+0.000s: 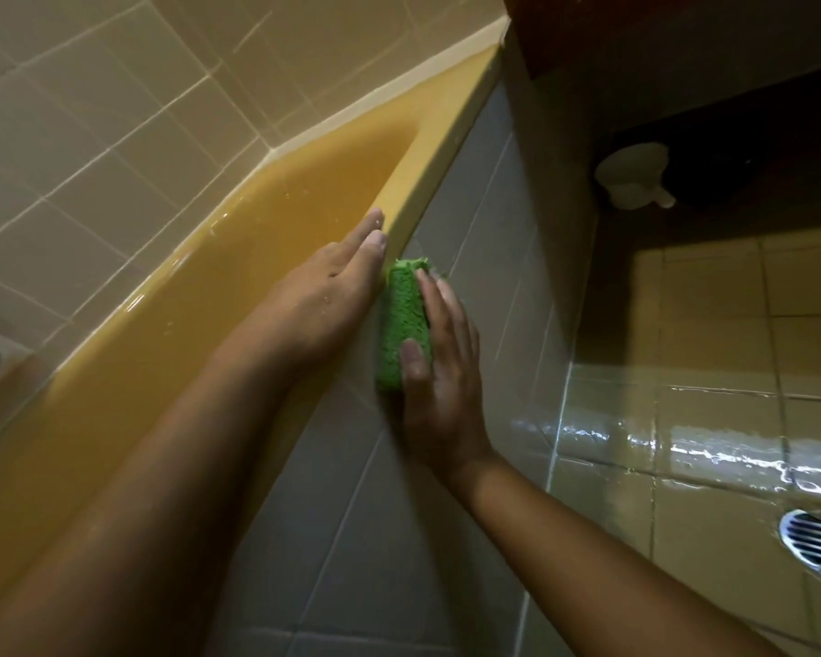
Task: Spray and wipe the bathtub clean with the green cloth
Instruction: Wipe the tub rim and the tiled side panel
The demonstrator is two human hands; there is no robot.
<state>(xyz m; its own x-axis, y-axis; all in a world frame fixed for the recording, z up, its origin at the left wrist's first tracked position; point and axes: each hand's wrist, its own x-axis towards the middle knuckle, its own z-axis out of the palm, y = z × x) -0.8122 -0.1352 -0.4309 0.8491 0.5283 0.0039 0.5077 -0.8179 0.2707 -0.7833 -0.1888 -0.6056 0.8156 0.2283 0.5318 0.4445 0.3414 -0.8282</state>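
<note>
A person's two bare forearms reached in from the bottom of the frame to the rim of a glossy mustard-yellow bathtub (238, 258), which ran diagonally from the lower left to the top centre. The folded green terry cloth (401, 324), nubbly and thick like a pad, sat at the centre of the frame on the outer edge of the tub rim, where the rim met the grey-tiled side panel (351, 538). The right hand (439, 367) was clamped on the cloth, thumb laid over its lower face and fingers lying along its right side. The left hand (337, 291) lay flat just left of the cloth, fingers straight and together, wet drops on its back, holding nothing. Beige square wall tiles (91, 111) with pale grout filled the upper left. At right, the shiny tiled floor (712, 448) carried streaks of water, with a round slotted metal drain (816, 542) at the lower right edge. A white rounded plastic object (633, 180) sat in the dark recess at upper right.
</note>
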